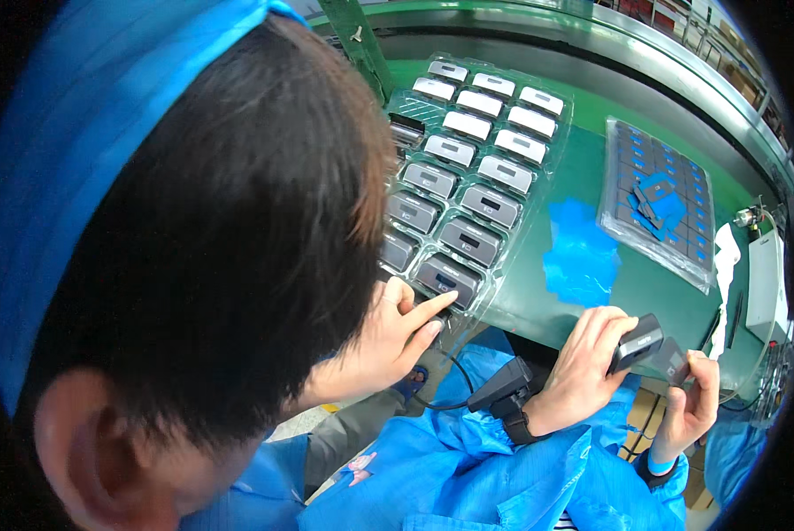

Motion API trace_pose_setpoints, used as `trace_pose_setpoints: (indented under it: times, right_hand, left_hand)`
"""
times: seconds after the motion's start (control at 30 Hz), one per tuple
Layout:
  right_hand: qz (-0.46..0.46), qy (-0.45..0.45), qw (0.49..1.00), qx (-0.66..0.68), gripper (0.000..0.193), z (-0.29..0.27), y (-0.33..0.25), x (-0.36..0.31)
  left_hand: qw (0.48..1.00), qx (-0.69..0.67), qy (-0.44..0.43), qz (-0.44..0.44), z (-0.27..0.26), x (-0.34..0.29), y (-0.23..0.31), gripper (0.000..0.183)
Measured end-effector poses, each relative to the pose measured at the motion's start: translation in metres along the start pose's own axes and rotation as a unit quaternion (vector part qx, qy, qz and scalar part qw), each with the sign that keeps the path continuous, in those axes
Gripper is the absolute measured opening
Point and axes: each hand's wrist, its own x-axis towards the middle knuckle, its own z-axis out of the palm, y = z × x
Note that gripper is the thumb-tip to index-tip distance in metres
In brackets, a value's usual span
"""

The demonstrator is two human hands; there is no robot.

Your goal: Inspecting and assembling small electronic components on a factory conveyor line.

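Head view: from my remote station I count at least sixteen dark-fronted rectangular units [491, 204] in a clear plastic blister tray [421, 109], their upper rows pale with glare; one further dark grey unit [637, 344] is off the tray, in the person's left hand [581, 365], beyond the near edge of the green tabletop [534, 311]. One grey sheet pack [611, 199] of small blue-marked pieces, too many to count reliably, lies to the right, bearing one loose heap of blue-and-dark pieces [658, 203]. Between tray and pack lies blue film [583, 257]; farther right are a white strip [725, 270] and a white box [767, 285]. A co-worker's head [237, 230] fills the left and hides part of the tray; the co-worker's hand [388, 341] extends its index finger to the nearest tray unit. The left hand, back uppermost, is curled around its unit; the right hand [693, 403], raised from a bent wrist, pinches a smoky translucent piece [667, 361] beside it. The hands are apart; whether piece and unit touch I cannot tell.
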Motion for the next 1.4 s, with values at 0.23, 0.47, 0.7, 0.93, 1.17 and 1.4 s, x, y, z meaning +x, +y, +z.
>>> trace_pose_setpoints:
  times: [0.23,0.47,0.7,0.93,1.17,1.4]
  right_hand:
    - [0.002,-0.026,1.0,-0.01,0.039,0.034,-0.016,0.011]
    - [-0.006,-0.028,0.999,-0.039,0.032,0.051,-0.03,0.019]
    - [-0.016,-0.103,0.994,-0.032,0.037,0.066,-0.029,0.032]
    - [-0.024,-0.093,0.994,-0.048,0.036,0.068,-0.028,0.03]
    - [0.013,-0.108,0.993,-0.052,0.035,0.073,-0.021,0.026]
    - [0.028,-0.128,0.989,-0.063,0.038,0.076,-0.023,0.027]
  left_hand:
    - [0.991,0.108,0.073,0.022,-0.009,0.005,-0.009,0.055]
    - [0.983,0.144,0.105,0.039,-0.02,0.003,-0.01,0.06]
    - [0.98,0.171,0.103,-0.005,-0.026,0.003,-0.018,0.058]
    - [0.981,0.159,0.11,-0.021,-0.018,0.007,-0.017,0.059]
    - [0.977,0.164,0.137,-0.023,-0.017,0.01,-0.017,0.062]
    - [0.973,0.176,0.147,-0.012,-0.021,0.009,-0.015,0.06]
